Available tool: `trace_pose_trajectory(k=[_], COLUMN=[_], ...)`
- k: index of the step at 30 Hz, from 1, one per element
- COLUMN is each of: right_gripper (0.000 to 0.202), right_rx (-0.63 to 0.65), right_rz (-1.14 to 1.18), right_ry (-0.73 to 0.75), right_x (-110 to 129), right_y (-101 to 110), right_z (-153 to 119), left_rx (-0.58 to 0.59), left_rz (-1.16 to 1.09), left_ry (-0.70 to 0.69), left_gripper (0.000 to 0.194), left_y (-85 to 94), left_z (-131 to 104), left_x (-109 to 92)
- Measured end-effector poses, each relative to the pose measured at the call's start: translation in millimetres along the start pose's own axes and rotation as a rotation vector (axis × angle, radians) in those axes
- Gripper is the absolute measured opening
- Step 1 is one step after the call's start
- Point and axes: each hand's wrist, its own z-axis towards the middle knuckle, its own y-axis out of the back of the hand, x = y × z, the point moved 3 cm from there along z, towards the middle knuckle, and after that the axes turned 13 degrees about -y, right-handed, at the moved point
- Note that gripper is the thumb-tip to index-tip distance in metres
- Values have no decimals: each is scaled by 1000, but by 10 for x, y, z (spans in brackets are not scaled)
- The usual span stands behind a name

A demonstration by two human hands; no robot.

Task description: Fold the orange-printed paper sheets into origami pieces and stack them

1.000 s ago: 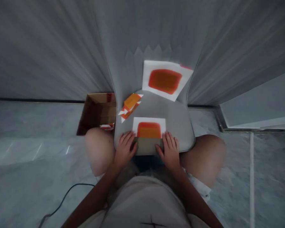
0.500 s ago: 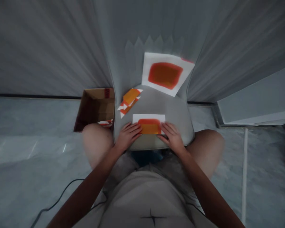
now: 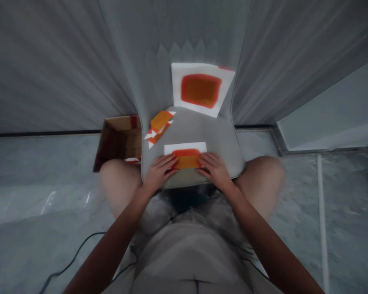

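A white sheet of paper with an orange patch [image 3: 185, 154] lies folded on the grey chair seat [image 3: 221, 139] in front of me. My left hand [image 3: 158, 171] presses flat on its left end. My right hand [image 3: 214, 169] presses flat on its right end. Both hands have fingers spread on the paper, near the seat's front edge. A small pile of folded orange and white papers [image 3: 158, 125] lies at the seat's far left. A larger unfolded sheet with an orange patch [image 3: 200, 89] leans against the chair back.
An open cardboard box [image 3: 118, 141] with some orange and white pieces inside stands on the floor left of the chair. My bare knees flank the seat. A black cable [image 3: 79, 253] runs over the floor at lower left. Grey curtains hang behind.
The sheet's near flap has been folded up and over, so the paper is now about half as deep. Both hands slid forward onto it and press it down. The view shifted slightly left.
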Motion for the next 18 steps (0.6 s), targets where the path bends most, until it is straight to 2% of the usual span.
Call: trace_pose_trajectory(k=[3, 7, 13, 18], right_gripper=[32, 33, 35, 45], right_rx=[-37, -45, -53, -90], right_rz=[-1, 28, 82, 102], right_ry=[-13, -33, -46, -88], right_x=[18, 23, 66, 127], right_y=[0, 7, 29, 91], right_z=[-36, -74, -107, -199], left_rx=[-71, -100, -131, -159], left_rz=[40, 64, 62, 69], left_ry=[15, 46, 83, 151], left_gripper=[31, 34, 46, 43], left_y=[-47, -73, -61, -129], left_z=[-100, -187, -149, -219], left_x=[-156, -303, -296, -327])
